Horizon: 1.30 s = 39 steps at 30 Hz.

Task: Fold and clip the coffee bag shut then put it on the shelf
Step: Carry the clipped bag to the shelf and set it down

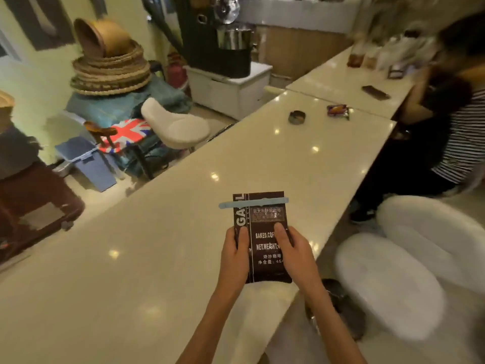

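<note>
A dark brown coffee bag [263, 233] with white lettering is held upright over the cream counter [162, 245]. A pale blue clip [253, 202] runs across its folded top and sticks out on both sides. My left hand [235, 254] grips the bag's left edge, thumb on the front. My right hand [294, 252] grips the right edge, thumb also on the front. No shelf is clearly in view.
An ashtray [296, 117] and a snack packet [337, 110] lie farther along the counter. A person in a striped top [462, 137] sits at the right. White stools [388, 282] stand to the right, and another white stool [175, 126], baskets [110, 67] and a blue bin [86, 161] to the left.
</note>
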Available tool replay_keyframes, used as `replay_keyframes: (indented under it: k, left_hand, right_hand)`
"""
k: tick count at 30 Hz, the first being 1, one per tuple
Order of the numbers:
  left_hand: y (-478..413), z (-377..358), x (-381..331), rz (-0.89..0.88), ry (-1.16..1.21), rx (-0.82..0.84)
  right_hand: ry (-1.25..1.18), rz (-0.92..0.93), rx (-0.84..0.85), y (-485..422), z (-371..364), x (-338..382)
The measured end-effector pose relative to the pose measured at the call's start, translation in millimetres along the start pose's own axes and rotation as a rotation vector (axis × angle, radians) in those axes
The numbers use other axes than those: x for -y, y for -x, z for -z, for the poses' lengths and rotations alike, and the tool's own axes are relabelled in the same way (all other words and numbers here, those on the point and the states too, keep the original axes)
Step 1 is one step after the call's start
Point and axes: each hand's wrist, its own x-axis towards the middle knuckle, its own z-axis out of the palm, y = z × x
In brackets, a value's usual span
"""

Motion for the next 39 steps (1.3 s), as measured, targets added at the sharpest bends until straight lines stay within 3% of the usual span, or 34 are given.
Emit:
replay_keyframes:
  k: [6, 13, 18, 24, 26, 29, 31, 33, 39]
  left_hand:
    - [55, -183, -14, -0.086, -0.104, 0.513]
    - [197, -396, 10, -0.143, -0.192, 1.076]
    - [305, -498, 35, -0.127, -0.257, 1.421]
    - [389, -562, 51, -0.212, -0.312, 1.887]
    - [417, -577, 63, -0.178, -0.337, 2.050]
    - [456, -579, 89, -0.223, -0.408, 2.270]
    - [482, -570, 100, -0.243, -0.425, 2.427]
    - [513, -557, 109, -0.276, -0.449, 2.552]
    - [597, -545, 136, -0.173, -0.442, 2.584]
  right_hand:
    - [-0.077, -0.055, -0.543, 70, 182, -30]
    - [-0.041, -0.159, -1.104, 223, 375, -87]
    - [-0.105, -0.266, -1.419, 330, 448, -119]
    - [-0.200, -0.290, -1.709, 426, 479, -120]
    - [-0.127, -0.351, -1.898, 464, 478, -119]
    - [0.121, -0.576, -1.937, 516, 469, -101]
    - [0.311, -0.833, -1.782, 543, 469, -93]
    - [0.343, -0.969, -1.648, 570, 469, -93]
    - [0.294, -1.061, -1.465, 655, 490, -101]
